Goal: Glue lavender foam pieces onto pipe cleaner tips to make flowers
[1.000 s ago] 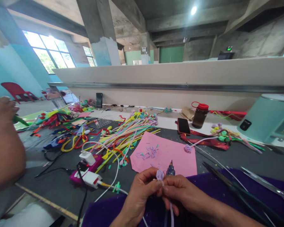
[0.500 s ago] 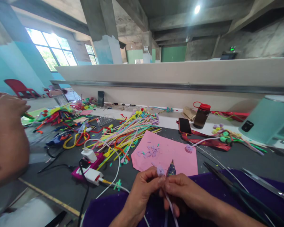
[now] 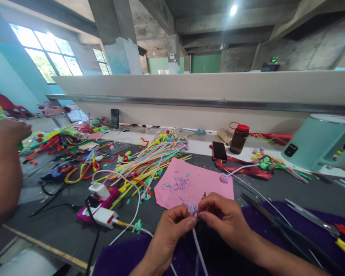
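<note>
Between the thumb and finger of my left hand (image 3: 172,232) is a fuzzy lilac pipe-cleaner flower (image 3: 193,209), its pale stem (image 3: 199,251) hanging down towards me. The right hand (image 3: 225,218) is closed in a pinch against the flower's right edge; whatever lies between those fingertips is hidden. Just behind my right fingers a pointed tip (image 3: 204,195) shows, mostly covered. Short lilac snippets (image 3: 178,183) are scattered over a pink sheet (image 3: 201,174) beyond my hands. A second lilac flower (image 3: 224,177) on a pale stem rests at that sheet's right corner.
Pliers (image 3: 271,218) and scissors (image 3: 313,214) lie on purple cloth (image 3: 126,255) at right. Loose pipe cleaners (image 3: 149,165) and a power strip (image 3: 112,197) with cables lie left. A phone (image 3: 219,151), bottle (image 3: 239,138) and kettle (image 3: 307,142) stand behind. Another person's arm (image 3: 4,172) is far left.
My right hand has left the stem and risen to the flower's right edge. The pointed tool is now more hidden. The whole view has shifted slightly, so things appear further left.
</note>
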Motion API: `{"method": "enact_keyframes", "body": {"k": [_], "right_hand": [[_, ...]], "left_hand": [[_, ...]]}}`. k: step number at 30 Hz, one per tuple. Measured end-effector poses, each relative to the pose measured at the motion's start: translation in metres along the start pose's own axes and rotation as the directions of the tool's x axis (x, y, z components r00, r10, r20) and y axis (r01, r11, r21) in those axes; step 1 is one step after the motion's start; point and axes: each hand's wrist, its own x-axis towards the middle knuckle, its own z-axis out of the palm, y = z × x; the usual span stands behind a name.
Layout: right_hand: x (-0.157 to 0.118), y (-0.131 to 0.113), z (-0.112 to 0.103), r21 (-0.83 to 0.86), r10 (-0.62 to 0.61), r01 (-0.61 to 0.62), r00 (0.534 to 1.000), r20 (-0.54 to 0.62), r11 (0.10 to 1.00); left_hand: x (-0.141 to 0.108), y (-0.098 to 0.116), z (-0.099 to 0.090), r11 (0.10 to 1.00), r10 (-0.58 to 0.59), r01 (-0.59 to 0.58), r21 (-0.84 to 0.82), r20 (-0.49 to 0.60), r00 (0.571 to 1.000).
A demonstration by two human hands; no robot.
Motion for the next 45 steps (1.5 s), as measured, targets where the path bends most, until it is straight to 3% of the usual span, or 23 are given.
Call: {"method": "enact_keyframes", "body": {"k": [22,27,31,34,39,45], "right_hand": [[0.001,0.001,-0.001,-0.029,-0.074,0.074,0.997,0.001,0.997],[0.003,0.001,-0.003,0.129,0.086,-0.09,0.996,0.035,0.988],[-0.002,0.007,0.008,0.336,0.218,-0.297,0.943,0.252,0.894],[-0.008,0.011,0.021,0.441,0.24,-0.395,0.899,0.367,0.806],[-0.012,0.011,0.027,0.475,0.253,-0.461,0.863,0.438,0.75],[-0.006,0.005,0.019,0.492,0.28,-0.547,0.81,0.515,0.677]], "left_hand": [[0.005,-0.008,-0.008,0.983,0.079,-0.1,0.154,0.141,0.987],[0.002,0.0,-0.006,0.982,0.102,-0.103,0.157,0.019,0.995],[-0.001,0.001,-0.006,0.968,0.213,-0.206,0.144,-0.037,0.976],[-0.003,-0.001,-0.007,0.962,0.243,-0.234,0.142,-0.052,0.969],[-0.004,-0.004,-0.007,0.978,0.179,-0.169,0.12,-0.072,0.981],[0.0,-0.005,-0.007,0.991,0.012,-0.013,-0.135,-0.008,1.0]]}}
